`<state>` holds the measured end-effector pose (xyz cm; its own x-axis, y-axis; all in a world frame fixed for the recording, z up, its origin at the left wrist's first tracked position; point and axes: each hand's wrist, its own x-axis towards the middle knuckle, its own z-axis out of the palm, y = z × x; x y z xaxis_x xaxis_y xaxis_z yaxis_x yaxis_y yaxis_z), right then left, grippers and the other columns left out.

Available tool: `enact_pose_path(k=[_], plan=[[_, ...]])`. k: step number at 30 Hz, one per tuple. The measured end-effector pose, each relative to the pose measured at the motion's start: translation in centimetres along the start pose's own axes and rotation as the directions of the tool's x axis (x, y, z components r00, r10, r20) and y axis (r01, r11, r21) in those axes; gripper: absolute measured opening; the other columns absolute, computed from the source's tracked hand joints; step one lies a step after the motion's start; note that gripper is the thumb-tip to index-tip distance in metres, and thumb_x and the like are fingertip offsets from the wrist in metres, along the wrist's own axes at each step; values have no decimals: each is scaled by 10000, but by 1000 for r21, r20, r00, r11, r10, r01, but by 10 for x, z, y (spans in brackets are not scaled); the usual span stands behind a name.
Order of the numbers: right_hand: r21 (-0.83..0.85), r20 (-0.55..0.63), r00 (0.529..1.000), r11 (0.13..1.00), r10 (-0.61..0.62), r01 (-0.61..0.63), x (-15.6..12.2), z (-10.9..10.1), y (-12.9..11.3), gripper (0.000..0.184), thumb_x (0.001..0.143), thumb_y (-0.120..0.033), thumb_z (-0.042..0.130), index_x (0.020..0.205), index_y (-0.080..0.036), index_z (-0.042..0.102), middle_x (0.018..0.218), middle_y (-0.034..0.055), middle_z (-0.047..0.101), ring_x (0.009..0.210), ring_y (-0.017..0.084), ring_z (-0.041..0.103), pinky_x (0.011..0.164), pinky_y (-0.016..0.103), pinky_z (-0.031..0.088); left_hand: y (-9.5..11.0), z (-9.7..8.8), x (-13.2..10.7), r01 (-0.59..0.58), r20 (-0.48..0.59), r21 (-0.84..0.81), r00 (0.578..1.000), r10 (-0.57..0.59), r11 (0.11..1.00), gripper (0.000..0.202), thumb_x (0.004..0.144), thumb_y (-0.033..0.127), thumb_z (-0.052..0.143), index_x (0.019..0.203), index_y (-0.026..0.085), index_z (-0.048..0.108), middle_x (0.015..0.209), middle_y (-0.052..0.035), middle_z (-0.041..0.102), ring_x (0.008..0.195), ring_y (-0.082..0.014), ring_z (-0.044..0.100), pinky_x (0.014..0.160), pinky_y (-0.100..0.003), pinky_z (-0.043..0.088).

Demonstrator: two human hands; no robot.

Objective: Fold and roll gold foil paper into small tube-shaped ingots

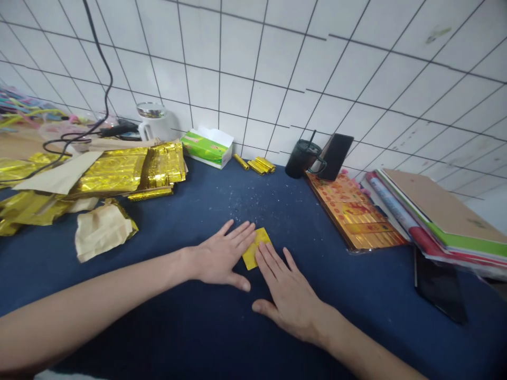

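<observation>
A small piece of gold foil paper [251, 257] lies flat on the dark blue tabletop, partly covered by fingers. My left hand [219, 253] rests palm down, its fingertips on the paper's left edge and the thumb spread away. From the other side, the fingertips of my right hand [291, 295] press on the paper's right part, with the thumb out to the side. Both hands are open and grip nothing. Pale specks are scattered on the table just beyond the fingers.
Stacks of gold foil paper [114, 169] and a crumpled sheet [103, 232] lie left. Along the tiled wall stand a white mug [152, 124], a green tissue pack [208, 148], small gold rolls [261, 165], a dark mug [303, 158] and a phone [337, 155]. Papers [455, 211] are piled right.
</observation>
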<state>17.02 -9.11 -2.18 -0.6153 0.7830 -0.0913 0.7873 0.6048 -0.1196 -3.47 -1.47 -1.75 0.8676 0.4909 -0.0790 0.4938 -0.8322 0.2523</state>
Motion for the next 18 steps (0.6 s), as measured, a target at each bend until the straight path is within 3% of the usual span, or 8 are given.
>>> enact_pose_path(k=[4,7,10,14,18], plan=[[15,12,1000,1000,5,-5,1,-3,-1,769,811,-608,236,1364,-83,142,1420,157,164,1310,264,36,1025,531,96,-4,-21,4,118,0,60,993,-118,991,929,723,705,238,1355,38,98,1414,-198,52,1303,-296,-27,1006,-525,21],[28,14,1000,1000,14,-14,2,-5,-2,774,801,-619,253,1369,-107,133,1426,152,145,1308,278,38,1014,550,98,7,-30,17,26,-79,68,997,-20,997,940,725,703,240,1360,43,28,1422,-173,-18,1306,-275,-48,1019,-495,-1],[43,21,1000,999,15,-16,3,-4,-2,745,806,-586,299,1378,-155,95,1438,118,126,1304,296,57,1008,560,107,17,-19,30,-130,-50,26,990,131,991,848,774,646,233,1367,77,24,1431,-142,36,1314,-239,-4,1035,-457,3],[45,26,1000,999,11,-12,3,-2,-1,753,805,-564,328,1381,-158,62,1441,111,120,1302,303,61,1012,548,113,14,3,36,-129,-36,17,991,129,992,848,774,653,219,1365,66,61,1426,-161,81,1316,-234,17,1038,-444,-6],[31,-3,1000,999,17,-17,3,-1,-1,792,800,-591,306,1379,-134,16,1443,123,83,1305,296,30,1012,546,110,4,5,30,-71,-34,32,997,72,997,887,747,690,208,1366,76,44,1427,-152,98,1314,-245,16,1028,-473,-19]])
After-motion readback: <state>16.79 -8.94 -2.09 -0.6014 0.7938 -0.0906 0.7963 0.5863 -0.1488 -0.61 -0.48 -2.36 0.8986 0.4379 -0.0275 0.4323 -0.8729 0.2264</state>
